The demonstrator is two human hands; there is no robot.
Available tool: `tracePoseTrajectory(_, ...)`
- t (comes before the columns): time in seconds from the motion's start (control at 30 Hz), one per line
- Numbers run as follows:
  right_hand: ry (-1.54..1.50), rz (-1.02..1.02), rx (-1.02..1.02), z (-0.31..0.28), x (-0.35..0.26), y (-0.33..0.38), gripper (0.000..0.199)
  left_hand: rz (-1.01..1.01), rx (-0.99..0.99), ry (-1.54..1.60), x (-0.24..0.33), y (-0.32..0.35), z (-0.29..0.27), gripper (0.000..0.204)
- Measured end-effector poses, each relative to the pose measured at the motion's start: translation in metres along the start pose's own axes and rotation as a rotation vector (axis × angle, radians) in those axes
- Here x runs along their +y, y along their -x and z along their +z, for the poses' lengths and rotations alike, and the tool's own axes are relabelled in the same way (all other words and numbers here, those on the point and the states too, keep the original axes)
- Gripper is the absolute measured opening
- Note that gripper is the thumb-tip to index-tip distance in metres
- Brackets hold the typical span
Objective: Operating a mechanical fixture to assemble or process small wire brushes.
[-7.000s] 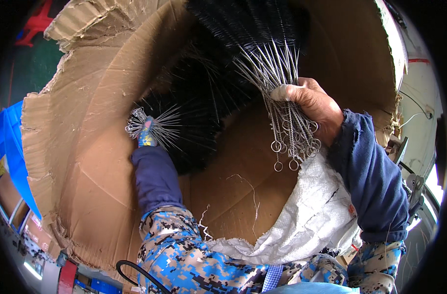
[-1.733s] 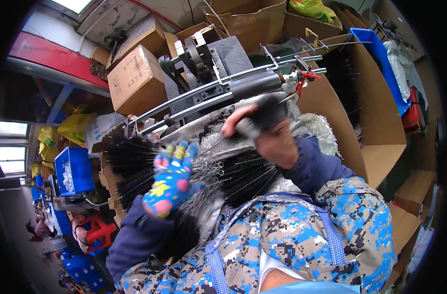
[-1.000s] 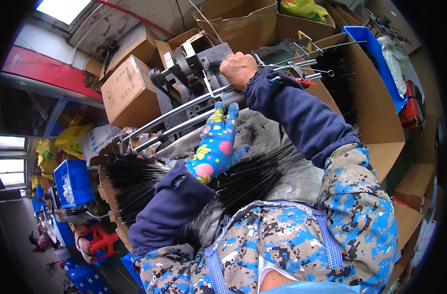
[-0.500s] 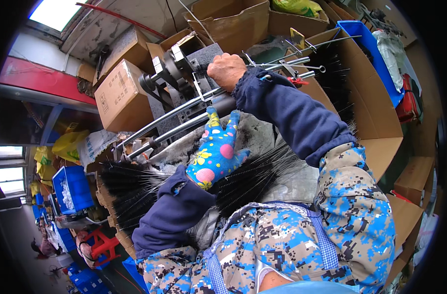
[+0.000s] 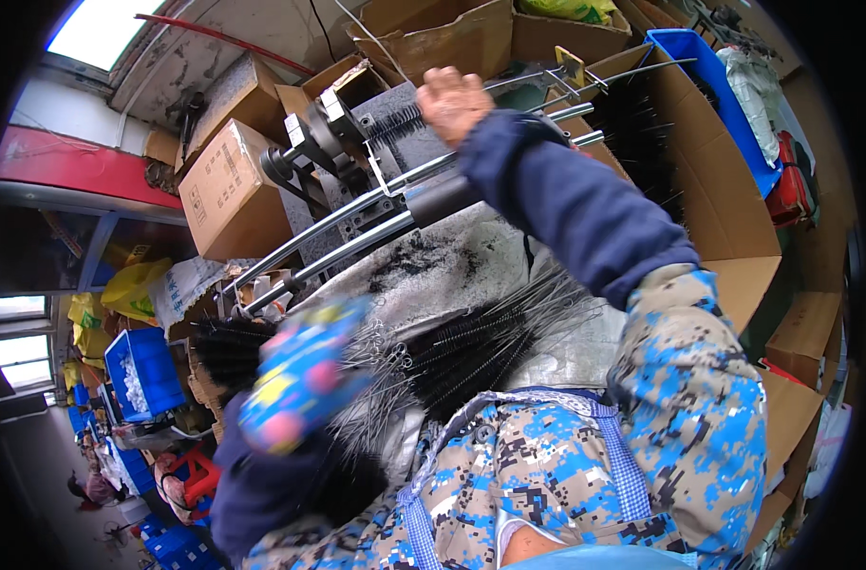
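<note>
My left hand (image 5: 305, 375), in a blue glove with yellow and pink spots, is smeared by motion over the left side of the brush pile. Its fingers cannot be read. Below it and to the right lie long black bristle brushes (image 5: 471, 366) with thin wire stems and looped ends, resting on a pale, stained cloth (image 5: 423, 261). My bare right hand (image 5: 455, 106) is at the machine (image 5: 343, 142), its fingers bent beside a dark, ribbed coil-like piece (image 5: 395, 123). What the fingers close on is hidden. Metal rails (image 5: 357, 242) run below that hand.
An open cardboard box (image 5: 723, 190) with black brushes stands at the right, a blue bin (image 5: 765, 161) beyond it. A closed carton (image 5: 234, 195) sits left of the machine. Farther left are a blue crate (image 5: 143, 375) and a red stool (image 5: 200, 475).
My left hand has swung from the rail down and left to the brushes, uncovering wire ends. My right hand has moved slightly up and right, exposing more of the ribbed piece.
</note>
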State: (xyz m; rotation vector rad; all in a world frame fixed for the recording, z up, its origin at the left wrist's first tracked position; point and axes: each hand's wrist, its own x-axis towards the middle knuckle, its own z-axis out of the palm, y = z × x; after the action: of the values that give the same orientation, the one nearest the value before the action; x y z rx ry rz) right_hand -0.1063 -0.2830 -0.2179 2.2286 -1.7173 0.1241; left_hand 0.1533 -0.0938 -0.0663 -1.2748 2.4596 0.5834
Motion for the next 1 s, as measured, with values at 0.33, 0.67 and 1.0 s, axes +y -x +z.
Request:
tracePoseTrajectory(0.33,-0.441,0.128,-0.259,-0.025,0.007,0.025,0.051,-0.783,-0.247,0.065,-0.078,0.158,0.039,0.096)
tracePoseTrajectory(0.67,-0.444,0.177,-0.253,-0.023,-0.009,0.025,0.045,-0.905,0.275,0.72,-0.116,0.171,0.069,0.052)
tracePoseTrajectory(1.0,-0.437,0.146,-0.188,-0.027,-0.047,0.018,0.037,-0.621,-0.026,0.304,-0.097,0.15,0.049,0.073)
